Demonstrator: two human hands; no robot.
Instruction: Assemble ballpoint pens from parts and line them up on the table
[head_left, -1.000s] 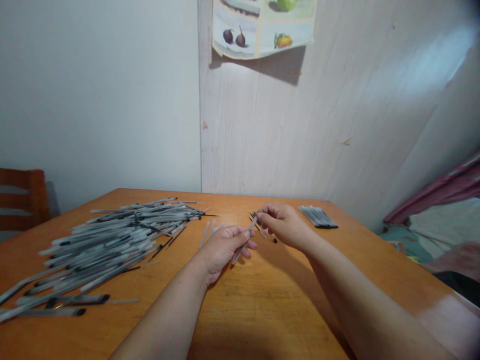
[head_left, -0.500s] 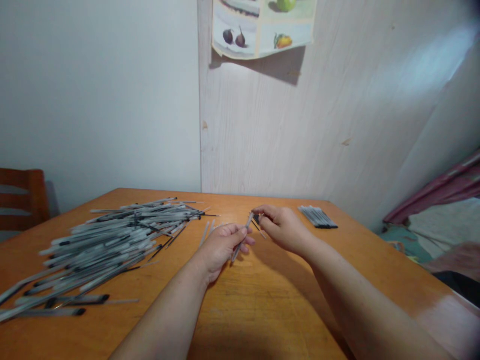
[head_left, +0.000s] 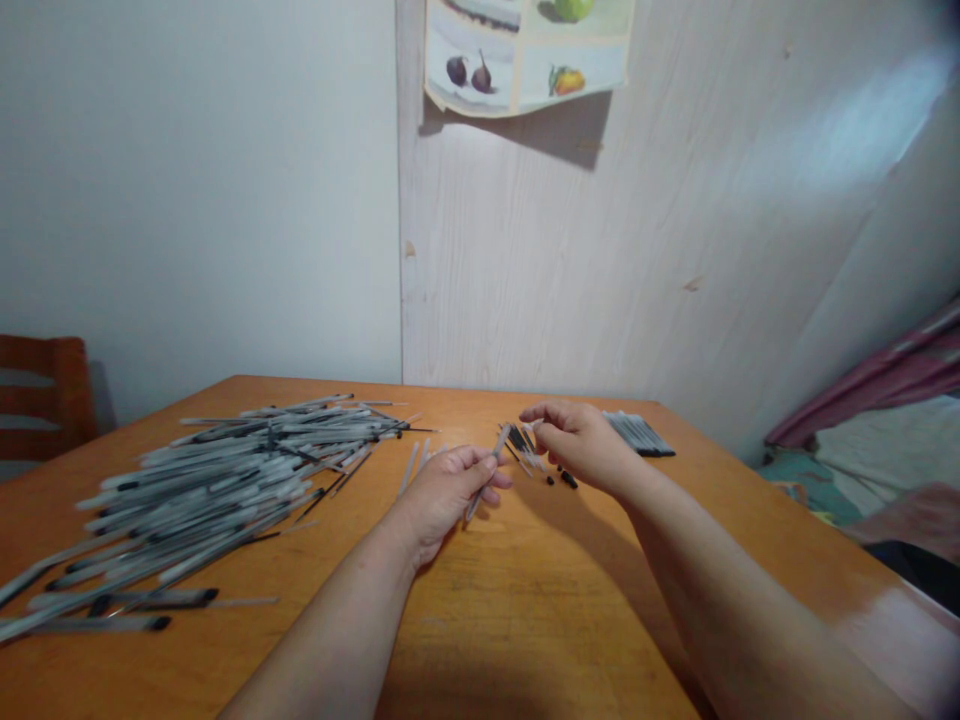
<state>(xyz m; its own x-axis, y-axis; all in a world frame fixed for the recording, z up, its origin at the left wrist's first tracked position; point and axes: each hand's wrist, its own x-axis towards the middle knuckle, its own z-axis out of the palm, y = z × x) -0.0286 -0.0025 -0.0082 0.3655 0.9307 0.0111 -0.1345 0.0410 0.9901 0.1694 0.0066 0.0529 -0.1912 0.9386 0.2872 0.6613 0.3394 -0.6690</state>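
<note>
My left hand (head_left: 454, 492) is closed, with thumb and fingers pinching a slim translucent pen barrel (head_left: 500, 442) that slants up and away over the middle of the table. To its right hovers my right hand (head_left: 585, 445), its fingers curled and pressed together. Something small and pale shows at those fingertips, too small to name. Beneath and beside that hand lie several thin black-and-clear pen refills (head_left: 517, 440) and a few small black plugs (head_left: 568, 480). A large loose pile of translucent pens (head_left: 247, 470) with black ends spreads over the left side.
A neat row of pens (head_left: 639, 434) lies at the back right of the wooden table (head_left: 480, 640). Several clear tubes (head_left: 409, 468) rest behind my left hand. A chair (head_left: 45, 395) stands at the left, and fabric (head_left: 862, 450) lies beyond the right edge.
My right hand has moved right, away from the upper end of the pen barrel, uncovering refills and small black plugs. My left hand still holds the barrel in nearly the same place.
</note>
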